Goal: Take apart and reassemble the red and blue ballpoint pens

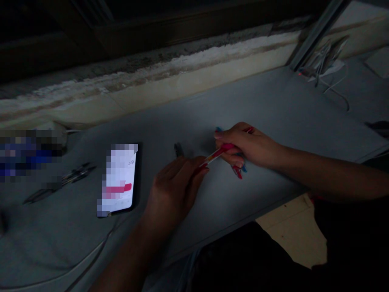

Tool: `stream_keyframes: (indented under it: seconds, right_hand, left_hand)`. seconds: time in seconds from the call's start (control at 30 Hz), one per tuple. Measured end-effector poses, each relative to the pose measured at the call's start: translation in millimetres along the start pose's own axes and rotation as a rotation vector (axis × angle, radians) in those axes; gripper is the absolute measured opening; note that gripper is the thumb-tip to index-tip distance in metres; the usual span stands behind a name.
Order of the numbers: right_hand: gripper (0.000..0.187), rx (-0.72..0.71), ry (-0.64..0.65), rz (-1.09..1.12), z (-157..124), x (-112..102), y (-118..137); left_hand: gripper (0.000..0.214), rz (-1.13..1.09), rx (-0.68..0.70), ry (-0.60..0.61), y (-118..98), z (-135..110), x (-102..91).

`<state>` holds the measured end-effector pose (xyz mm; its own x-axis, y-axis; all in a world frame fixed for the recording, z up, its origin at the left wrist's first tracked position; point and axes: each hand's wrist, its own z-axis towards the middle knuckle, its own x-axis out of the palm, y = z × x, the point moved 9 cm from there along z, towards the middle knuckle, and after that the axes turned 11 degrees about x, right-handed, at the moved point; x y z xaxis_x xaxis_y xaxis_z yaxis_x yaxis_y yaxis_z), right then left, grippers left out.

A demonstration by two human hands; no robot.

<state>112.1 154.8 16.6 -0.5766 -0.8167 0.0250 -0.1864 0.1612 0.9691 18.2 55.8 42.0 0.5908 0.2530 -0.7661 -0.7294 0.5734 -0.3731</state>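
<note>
Dark clothing (243,259) covered my lap at the bottom of the frame, with a patch of pale floor (285,227) showing at lower right. A thin cable (101,242) curved across the lower left. My left hand (172,184), just below the middle of the frame, was pinched closed on one end of a red-and-clear pen (214,154), which slanted up to the right, its pinkish-red end meeting my other fingers. My right hand (244,142), right of centre, was curled tightly around a bunch of red and blue pens (237,172), their ends poking out above and below my fist. Left of centre, a phone (120,176) lay with its screen lit, partly blurred out. A small dark object (178,150), too dim for me to name, lay just beyond my left knuckles. All this was on a grey table (264,97), its far edge against a pale, flaking wall (182,81). At upper right, a metal post (316,34) stood slanted near tangled cables (326,59).
</note>
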Motion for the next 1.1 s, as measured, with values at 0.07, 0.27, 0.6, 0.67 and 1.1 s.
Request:
stream_keyframes:
  seconds: [0.07, 0.27, 0.6, 0.67, 1.1]
  right_hand:
    - [0.060, -0.070, 0.044, -0.036, -1.3, 0.1, 4.8]
    - [0.055, -0.250, 0.135, -0.193, -9.1, 1.9, 18.4]
    - [0.027, -0.427, 0.110, -0.359, -14.3, 5.8, 38.3]
    - [0.031, -0.346, 0.062, -0.358, -6.1, -2.2, 32.0]
    - [0.033, -0.401, -0.071, -0.317, -0.2, -21.4, 33.3]
  left_hand:
    - [0.019, -0.080, -0.049, 0.010, 2.1, 1.4, 0.3]
    - [0.029, -0.325, -0.281, 0.101, 13.5, -1.2, 11.4]
    - [0.042, -0.305, -0.378, 0.162, 41.5, -13.1, 4.2]
    - [0.038, -0.175, -0.286, 0.133, 39.3, -7.9, -4.3]
    - [0.037, -0.056, -0.337, 0.062, 49.5, -10.6, -11.0]
